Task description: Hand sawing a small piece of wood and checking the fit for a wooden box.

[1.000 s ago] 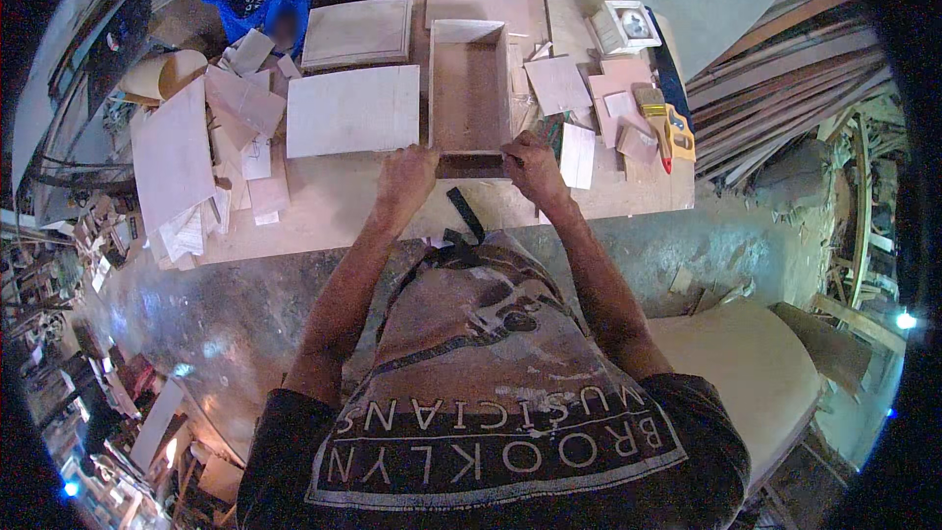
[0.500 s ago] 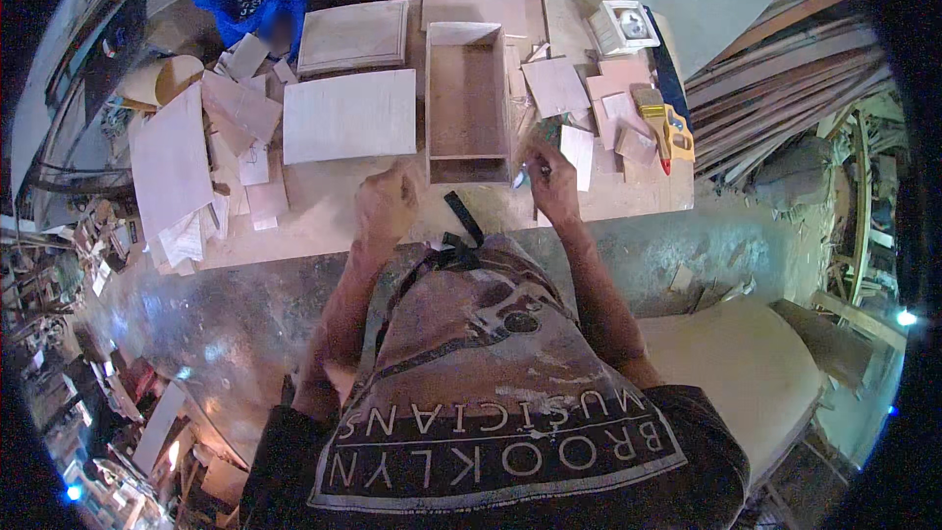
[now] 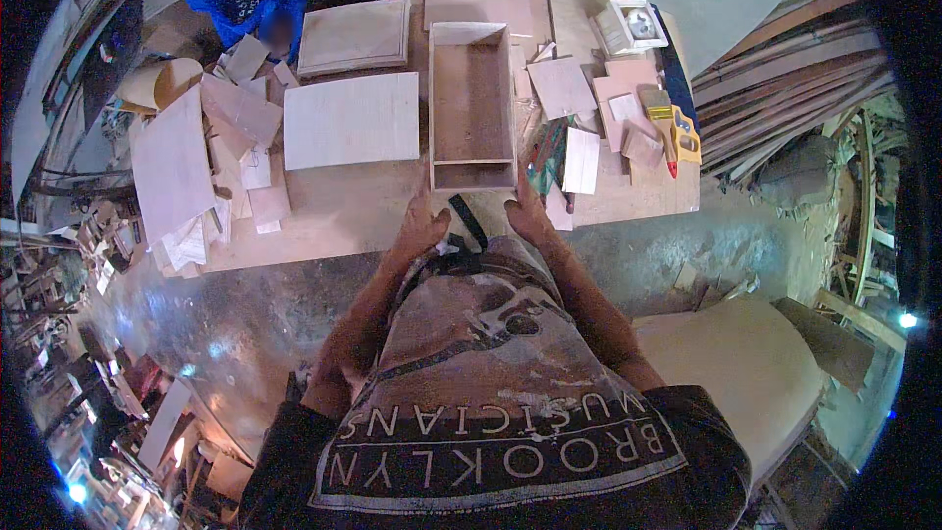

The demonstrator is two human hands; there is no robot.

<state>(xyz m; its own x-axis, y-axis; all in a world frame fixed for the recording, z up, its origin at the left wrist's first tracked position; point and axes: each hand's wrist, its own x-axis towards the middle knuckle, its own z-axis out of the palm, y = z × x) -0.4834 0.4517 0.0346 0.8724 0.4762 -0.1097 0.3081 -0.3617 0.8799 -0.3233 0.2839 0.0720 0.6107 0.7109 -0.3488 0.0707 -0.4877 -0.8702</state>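
Observation:
An open, rectangular wooden box point(image 3: 469, 103), with a narrow compartment at its near end, lies lengthwise on the workbench point(image 3: 324, 226). My left hand point(image 3: 422, 221) is at its near left corner and my right hand point(image 3: 527, 216) at its near right corner, forefingers reaching along the outer sides and other fingers curled. A black strip point(image 3: 469, 221) lies between my hands. Left of the box are a pale board point(image 3: 350, 120) and a bevelled panel point(image 3: 354, 36); small wood offcuts point(image 3: 561, 88) lie to its right.
A blue bag point(image 3: 226, 0) sits at the back left, near stacked offcuts point(image 3: 172, 162). A paintbrush point(image 3: 655, 103), a yellow-handled tool point(image 3: 687, 137) and a white square fixture point(image 3: 628, 27) are on the right. Long strips point(image 3: 785, 98) are piled beyond. A large sheet point(image 3: 746, 373) lies lower right.
My hands let go of the box's near corners and drew back, then came in again at those corners, lower than at first. The box sits slightly nearer to me in the picture.

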